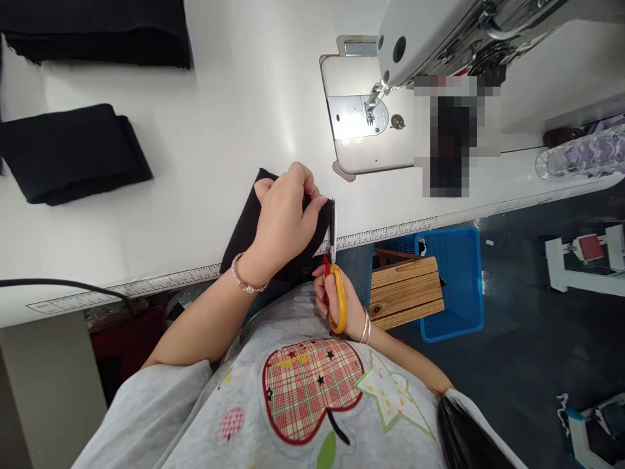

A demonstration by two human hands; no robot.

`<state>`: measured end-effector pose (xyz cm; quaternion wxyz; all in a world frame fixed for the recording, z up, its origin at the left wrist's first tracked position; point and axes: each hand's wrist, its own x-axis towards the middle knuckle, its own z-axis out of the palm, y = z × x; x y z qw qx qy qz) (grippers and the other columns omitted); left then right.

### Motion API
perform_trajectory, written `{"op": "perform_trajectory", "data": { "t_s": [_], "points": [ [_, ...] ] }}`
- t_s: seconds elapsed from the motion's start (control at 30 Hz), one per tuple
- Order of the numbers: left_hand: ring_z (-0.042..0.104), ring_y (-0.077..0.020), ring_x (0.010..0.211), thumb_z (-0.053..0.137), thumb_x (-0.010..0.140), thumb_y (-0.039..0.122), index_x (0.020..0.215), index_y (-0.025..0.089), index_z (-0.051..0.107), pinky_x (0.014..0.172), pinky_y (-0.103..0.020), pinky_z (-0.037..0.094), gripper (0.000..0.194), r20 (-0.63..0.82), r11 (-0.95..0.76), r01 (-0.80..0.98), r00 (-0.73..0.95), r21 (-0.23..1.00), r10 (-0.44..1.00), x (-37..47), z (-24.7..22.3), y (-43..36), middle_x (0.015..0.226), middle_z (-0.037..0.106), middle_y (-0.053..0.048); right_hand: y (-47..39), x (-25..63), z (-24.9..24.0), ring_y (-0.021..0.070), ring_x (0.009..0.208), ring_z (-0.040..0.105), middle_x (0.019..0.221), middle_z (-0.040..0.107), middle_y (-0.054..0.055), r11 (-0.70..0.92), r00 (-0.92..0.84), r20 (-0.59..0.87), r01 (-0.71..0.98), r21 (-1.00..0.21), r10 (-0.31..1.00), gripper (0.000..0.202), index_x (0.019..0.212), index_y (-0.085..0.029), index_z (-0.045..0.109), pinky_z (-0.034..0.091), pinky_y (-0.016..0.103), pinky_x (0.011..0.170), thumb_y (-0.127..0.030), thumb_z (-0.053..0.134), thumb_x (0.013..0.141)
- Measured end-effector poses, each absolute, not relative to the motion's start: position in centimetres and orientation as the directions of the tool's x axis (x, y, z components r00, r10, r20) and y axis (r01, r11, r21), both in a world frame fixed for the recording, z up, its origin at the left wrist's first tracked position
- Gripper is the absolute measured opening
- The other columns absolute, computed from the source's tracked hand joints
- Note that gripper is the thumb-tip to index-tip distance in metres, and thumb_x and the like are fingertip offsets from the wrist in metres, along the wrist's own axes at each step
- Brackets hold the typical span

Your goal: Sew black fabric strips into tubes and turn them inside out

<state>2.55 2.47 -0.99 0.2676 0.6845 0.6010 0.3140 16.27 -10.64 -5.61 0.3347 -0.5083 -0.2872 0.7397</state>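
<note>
One left hand [288, 218] pinching black cloth [250, 228], right hand [349, 299] gripping scissors [336, 273], blue crate [461, 280] partly behind stool [405, 286]

White worktable [229, 85]: printed ruler tape [390, 230] along its near edge. Far right, sewing machine [430, 32], white head with bright metal parts; presser foot [372, 107] above a silver needle plate [349, 117], small round metal disc [397, 122] just right of it. Area right of disc pixelated, contents unreadable. Right end of table: clear ridged object [586, 153], lilac tint, identity uncertain. Near left: black cable [58, 282] crossing the table edge. Below table, right: slatted wooden stool [405, 290], partly overlapping a blue plastic crate [471, 286]; dark floor [527, 319] beyond.
</note>
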Motion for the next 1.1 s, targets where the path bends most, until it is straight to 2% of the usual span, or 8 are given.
{"op": "perform_trajectory", "data": {
  "t_s": [0.43, 0.67, 0.87, 1.0, 1.1],
  "points": [
    [0.059, -0.0183, 0.079, 0.055, 0.086, 0.015, 0.095, 0.023, 0.047, 0.087, -0.043, 0.034, 0.014, 0.102, -0.143, 0.676, 0.100, 0.723, 0.990, 2.5, -1.2, 2.5, 0.082, 0.063, 0.001, -10.7, 16.3, -5.4, 0.0022, 0.032, 0.037, 0.060, 0.041, -0.012, -0.631, -0.277, -0.574, -0.200, -0.750, 0.770, 0.041, 0.089, -0.024, 0.042, 0.033, 0.014, 0.031, -0.065, 0.050, 0.089],
    [0.057, -0.0182, 0.078, 0.058, 0.085, 0.020, 0.086, 0.023, 0.047, 0.088, -0.043, 0.033, 0.011, 0.089, -0.153, 0.686, 0.127, 0.712, 0.988, 2.3, -0.6, 2.5, 0.084, 0.062, 0.001, -10.6, 16.7, -4.9, 0.0018, 0.029, 0.034, 0.058, 0.041, -0.013, -0.640, -0.201, -0.608, -0.203, -0.741, 0.768, 0.049, 0.089, -0.023, 0.044, 0.031, 0.015, 0.028, -0.071, 0.050, 0.085],
    [0.055, -0.0229, 0.088, 0.069, 0.076, 0.033, 0.081, 0.021, 0.050, 0.086, -0.045, 0.034, 0.023, 0.114, -0.328, 0.740, 0.326, 0.588, 0.938, 1.8, -0.3, 2.3, 0.104, 0.057, -0.006, -11.5, 19.1, -4.7, 0.0025, 0.034, 0.032, 0.062, 0.043, -0.010, -0.639, -0.168, -0.618, -0.141, -0.756, 0.768, 0.048, 0.093, -0.022, 0.049, 0.028, 0.016, 0.031, -0.069, 0.048, 0.087],
    [0.054, -0.0264, 0.089, 0.066, 0.078, 0.036, 0.076, 0.022, 0.052, 0.085, -0.048, 0.034, 0.020, 0.102, -0.484, 0.742, 0.498, 0.464, 0.861, 1.2, -0.2, 2.5, 0.087, 0.059, -0.004, -12.3, 21.5, -4.1, 0.0048, 0.043, 0.032, 0.064, 0.041, -0.007, -0.665, -0.262, -0.634, -0.039, -0.746, 0.728, 0.046, 0.097, -0.022, 0.050, 0.025, 0.018, 0.036, -0.067, 0.050, 0.088],
    [0.055, -0.0269, 0.087, 0.060, 0.082, 0.032, 0.076, 0.022, 0.054, 0.083, -0.048, 0.039, 0.013, 0.097, -0.568, 0.727, 0.581, 0.386, 0.808, 0.8, 0.4, 2.2, 0.080, 0.060, -0.004, -12.4, 22.9, -3.2, 0.0053, 0.044, 0.030, 0.065, 0.041, -0.006, -0.688, -0.316, -0.659, 0.026, -0.725, 0.682, 0.044, 0.097, -0.022, 0.053, 0.024, 0.019, 0.038, -0.065, 0.048, 0.089]
  ]
}}
